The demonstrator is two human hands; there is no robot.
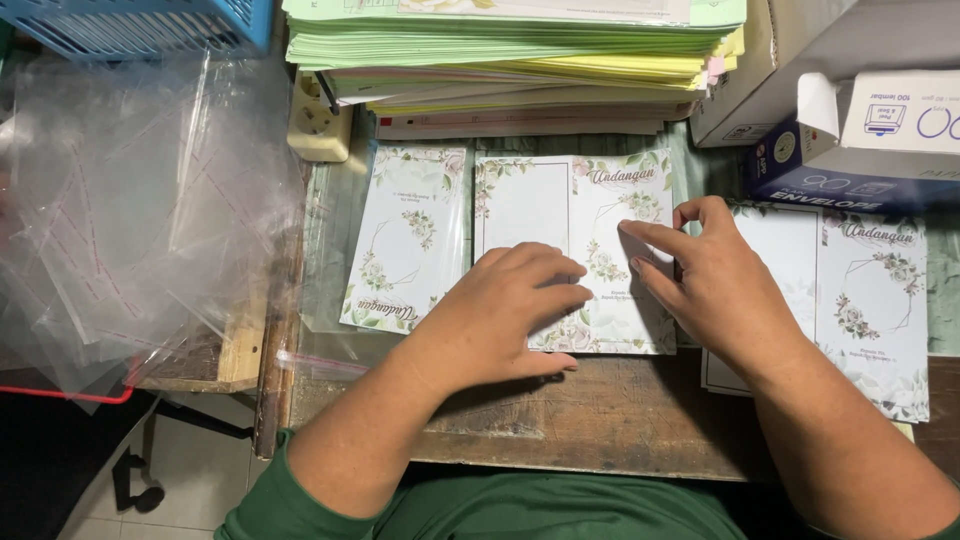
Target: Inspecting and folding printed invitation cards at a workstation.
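My left hand [495, 315] lies flat and open on the flowery card [575, 250] in the middle of the frame to keep it still on the tabletop [600, 415], while my right hand [700, 275], fingers spread, presses its right half down.

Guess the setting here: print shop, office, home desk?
Likely a small print or stationery workbench. Both hands press a floral card on a worn wooden table, beside clear plastic sleeves, a stack of coloured paper and an envelope box.
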